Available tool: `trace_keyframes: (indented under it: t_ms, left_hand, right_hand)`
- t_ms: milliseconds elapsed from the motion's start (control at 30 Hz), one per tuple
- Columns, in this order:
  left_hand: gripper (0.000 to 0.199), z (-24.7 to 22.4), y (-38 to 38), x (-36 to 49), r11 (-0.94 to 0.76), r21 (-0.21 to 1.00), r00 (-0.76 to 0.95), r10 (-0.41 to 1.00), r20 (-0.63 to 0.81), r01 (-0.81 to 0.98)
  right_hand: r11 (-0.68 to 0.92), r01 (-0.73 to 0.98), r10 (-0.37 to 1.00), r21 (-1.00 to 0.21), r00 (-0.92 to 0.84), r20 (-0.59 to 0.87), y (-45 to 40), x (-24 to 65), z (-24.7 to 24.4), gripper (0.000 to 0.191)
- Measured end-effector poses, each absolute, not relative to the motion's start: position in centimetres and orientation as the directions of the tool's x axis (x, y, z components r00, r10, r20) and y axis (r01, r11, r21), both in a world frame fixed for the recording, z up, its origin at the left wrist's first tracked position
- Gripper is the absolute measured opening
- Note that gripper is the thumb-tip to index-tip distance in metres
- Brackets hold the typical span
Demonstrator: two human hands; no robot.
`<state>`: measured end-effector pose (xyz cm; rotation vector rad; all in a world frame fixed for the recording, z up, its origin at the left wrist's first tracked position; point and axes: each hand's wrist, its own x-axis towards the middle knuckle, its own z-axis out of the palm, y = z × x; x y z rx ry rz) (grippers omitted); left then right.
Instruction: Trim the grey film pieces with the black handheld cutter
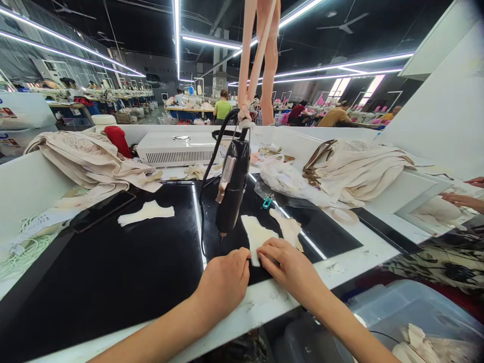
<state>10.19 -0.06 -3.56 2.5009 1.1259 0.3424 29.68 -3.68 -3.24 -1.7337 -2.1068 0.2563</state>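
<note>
A cream fabric piece (pixel 257 233) lies on the black glossy panel (pixel 151 262), between and just beyond my hands. My left hand (pixel 227 276) is closed in a pinch at the piece's lower left edge. At its lower right edge my right hand (pixel 287 262) is closed too, fingers bent down onto the fabric. Another cream piece (pixel 289 227) rests just beyond my right hand, and a third (pixel 146 213) lies apart on the left. A black corded tool (pixel 232 186) hangs tip down from pinkish straps (pixel 259 60), above the panel and beyond my hands.
Cream fabric is heaped at the left (pixel 86 156) and right (pixel 359 166). A white vented box (pixel 177 148) stands at the back. Small turquoise snips (pixel 267 202) lie near a clear plastic bag (pixel 287 176). A translucent bin (pixel 416 312) sits lower right. Another person's hand (pixel 463 200) shows far right.
</note>
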Motion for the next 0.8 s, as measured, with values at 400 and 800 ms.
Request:
trace_keyframes:
  t_ms: [400, 800]
  left_hand:
    - [0.038, -4.7, 0.0, 10.0, -0.671, 0.356, 0.672, 0.727, 0.141, 0.651]
    - [0.042, -5.5, 0.8, 9.5, -0.709, 0.216, 0.698, 0.703, 0.139, 0.671]
  right_hand:
    - [0.159, 0.803, 0.984, -0.574, -0.083, 0.157, -3.2, 29.6, -2.7, 0.028]
    - [0.085, 0.734, 0.986, -0.674, 0.037, 0.164, -2.5, 29.0, -2.0, 0.019]
